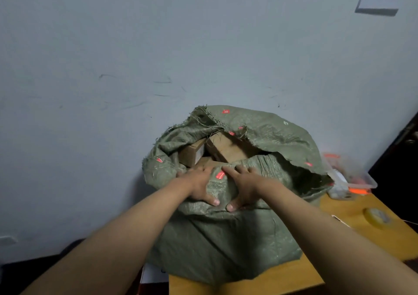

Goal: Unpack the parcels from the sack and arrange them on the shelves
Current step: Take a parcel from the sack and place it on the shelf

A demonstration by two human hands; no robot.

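A green woven sack [226, 245] stands on a wooden table [282, 279] against the wall, its frayed mouth open at the top. Inside the mouth I see brown cardboard parcels [226, 148], one with a white label. My left hand [199, 187] and my right hand [244, 187] both grip the near rim of the sack, side by side, thumbs pressing the fabric on my side and fingers curled over the edge into the opening. No shelves are in view.
The sack leans on a pale wall [135, 68]. On the table to the right lie a clear plastic box with orange items [352, 177] and a roll of tape [376, 217]. A dark door edge [404, 159] stands at the far right.
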